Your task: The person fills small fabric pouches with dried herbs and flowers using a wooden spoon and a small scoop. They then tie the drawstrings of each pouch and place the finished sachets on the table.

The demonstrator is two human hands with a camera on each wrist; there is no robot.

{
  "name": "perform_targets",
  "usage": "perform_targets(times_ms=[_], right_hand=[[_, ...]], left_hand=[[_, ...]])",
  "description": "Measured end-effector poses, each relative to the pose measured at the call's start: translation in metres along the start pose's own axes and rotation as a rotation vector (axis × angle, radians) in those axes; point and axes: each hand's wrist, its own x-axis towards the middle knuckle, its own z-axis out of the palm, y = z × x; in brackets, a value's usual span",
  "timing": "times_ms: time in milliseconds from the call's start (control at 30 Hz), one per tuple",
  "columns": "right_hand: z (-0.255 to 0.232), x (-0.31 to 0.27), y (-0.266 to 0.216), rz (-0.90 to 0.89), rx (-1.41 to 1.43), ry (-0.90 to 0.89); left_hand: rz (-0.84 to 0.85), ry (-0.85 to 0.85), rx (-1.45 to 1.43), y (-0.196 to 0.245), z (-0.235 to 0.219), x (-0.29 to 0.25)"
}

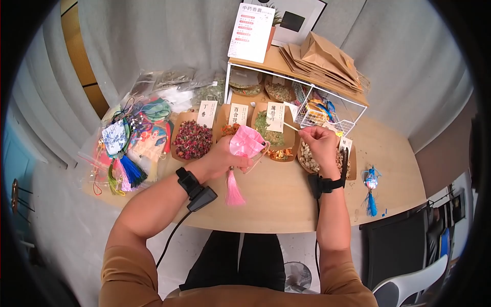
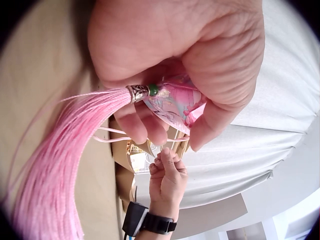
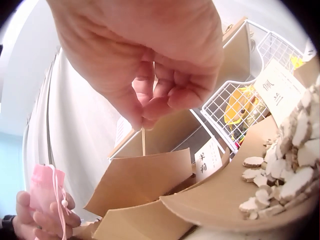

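My left hand (image 1: pixel 220 157) grips a pink fabric sachet pouch (image 1: pixel 247 141) above the front of the trays. A pink tassel (image 1: pixel 234 189) hangs from it, joined by a metal cap and green bead (image 2: pixel 153 90) in the left wrist view. The pouch's pale drawstring (image 3: pixel 56 187) hangs loose. Farther right, my right hand (image 1: pixel 322 146) pinches a thin wooden stick (image 3: pixel 143 142) between thumb and fingers. The stick points toward the paper tray of green dried herb (image 1: pixel 276 137), its lower end hidden behind a tray wall in the right wrist view.
Paper trays hold dried rosebuds (image 1: pixel 193 139) and pale root slices (image 1: pixel 308 157). Behind them stands a shelf (image 1: pixel 327 81) bearing paper bags (image 1: pixel 327 59), with a wire basket (image 1: pixel 319 113) below. Tasselled sachets (image 1: pixel 115 138) lie left; a blue one (image 1: pixel 371 184) lies right.
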Motion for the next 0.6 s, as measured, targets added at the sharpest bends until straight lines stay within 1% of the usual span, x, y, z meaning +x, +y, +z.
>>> perform_targets(times_ms=[100, 133, 233, 267, 367, 400, 500, 600], right_hand=[[0.005, 0.002, 0.01, -0.074, -0.074, 0.016], [0.006, 0.002, 0.014, -0.072, -0.094, 0.028], [0.006, -0.001, 0.004, -0.139, -0.214, 0.037], [0.007, -0.003, 0.006, -0.146, -0.205, 0.034], [0.006, 0.0, 0.008, -0.187, -0.204, 0.016], [0.006, 0.0, 0.009, -0.207, -0.219, 0.002], [0.004, -0.001, 0.003, -0.246, -0.255, -0.031], [0.002, -0.002, 0.0, -0.255, -0.253, -0.054]], left_hand=[[0.011, -0.005, -0.008, 0.004, 0.003, -0.001], [0.007, -0.012, -0.023, 0.005, 0.004, -0.002], [-0.009, -0.031, -0.027, 0.005, 0.004, -0.002], [-0.016, -0.039, -0.022, 0.004, 0.004, -0.002], [-0.058, -0.067, 0.112, 0.005, 0.0, -0.003], [-0.011, -0.064, 0.058, 0.005, 0.005, -0.005], [-0.023, -0.119, 0.03, 0.004, 0.002, -0.005], [0.04, -0.143, 0.087, 0.005, 0.005, -0.005]])
